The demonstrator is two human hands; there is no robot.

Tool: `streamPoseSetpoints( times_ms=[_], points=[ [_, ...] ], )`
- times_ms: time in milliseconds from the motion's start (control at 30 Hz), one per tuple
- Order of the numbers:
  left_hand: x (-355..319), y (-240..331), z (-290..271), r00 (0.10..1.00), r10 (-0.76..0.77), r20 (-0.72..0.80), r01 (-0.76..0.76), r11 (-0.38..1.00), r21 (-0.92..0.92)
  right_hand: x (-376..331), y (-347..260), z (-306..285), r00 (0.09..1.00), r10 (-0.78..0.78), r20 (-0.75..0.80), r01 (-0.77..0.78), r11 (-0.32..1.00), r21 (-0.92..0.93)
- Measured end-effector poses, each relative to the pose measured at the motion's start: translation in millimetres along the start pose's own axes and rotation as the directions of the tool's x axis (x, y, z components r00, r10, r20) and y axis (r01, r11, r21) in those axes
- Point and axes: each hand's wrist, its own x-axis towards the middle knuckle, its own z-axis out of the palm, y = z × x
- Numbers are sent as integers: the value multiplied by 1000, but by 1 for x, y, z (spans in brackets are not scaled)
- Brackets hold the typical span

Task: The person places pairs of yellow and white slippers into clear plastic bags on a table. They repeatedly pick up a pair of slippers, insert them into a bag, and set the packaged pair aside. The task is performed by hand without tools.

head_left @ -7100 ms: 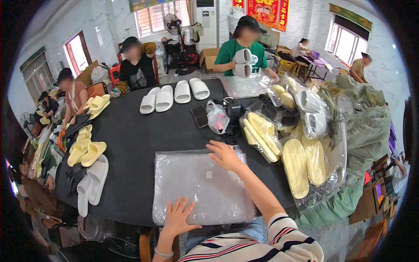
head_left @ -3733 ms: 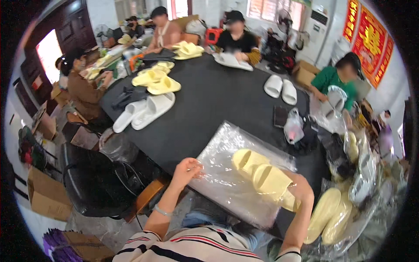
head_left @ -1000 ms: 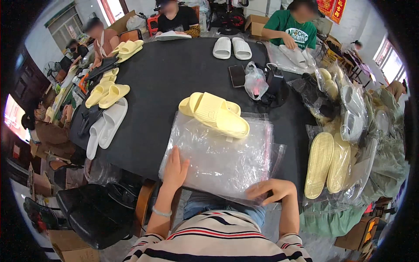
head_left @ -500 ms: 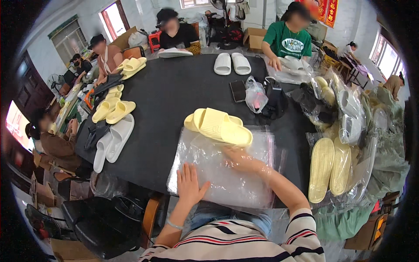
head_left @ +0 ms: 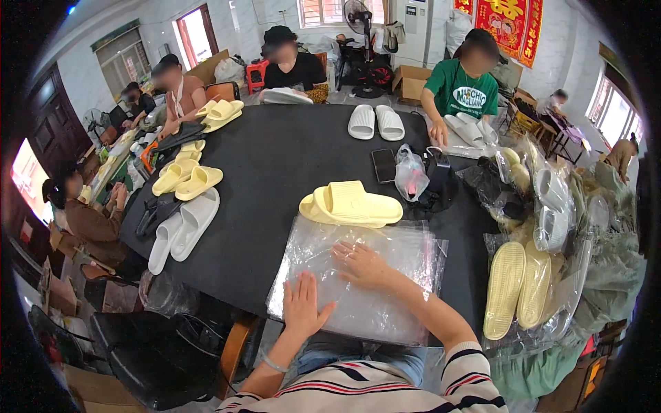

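Observation:
A stack of clear plastic bags (head_left: 385, 313) lies on the black table in front of me. My left hand (head_left: 303, 308) rests flat on its left part, fingers out and thumb apart. My right hand (head_left: 360, 264) lies palm down on the middle of the stack, fingers spread and pointing left. Glints of film show around that wrist; whether it is under the top layer, I cannot tell. Just beyond the bags sits a pair of pale yellow slippers (head_left: 358, 204), one overlapping the other. Neither hand touches them.
Grey and yellow slippers (head_left: 187, 234) line the table's left side. White slippers (head_left: 376, 122), a phone (head_left: 383, 166) and a small plastic bag (head_left: 411, 173) are beyond. Bagged slippers (head_left: 525, 286) pile up at right. A co-worker in green (head_left: 463, 93) handles slippers across the table.
My right hand has drawn back from the slippers' near edge toward the left and flattened on the bags. My left hand stays on the stack. The head view has tilted slightly.

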Motion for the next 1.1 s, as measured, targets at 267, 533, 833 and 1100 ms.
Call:
streamPoseSetpoints(
  times_ms=[267,533,833,1100],
  points=[
    [-1,0,1,999,25,-31,-24,999,41,53,12,15,955,287,-78,-284,958,49],
    [-7,1,2,1000,-22,1,22,992,122,41,3,9,988,124,94,-126,992,10],
    [-24,-3,-11,993,-91,76,86,994,65,-79,35,-33,896,442,48,-436,894,-103],
    [-18,-8,-20,995,-41,90,36,998,60,-150,73,-96,581,670,-462,-668,717,200]
  ],
)
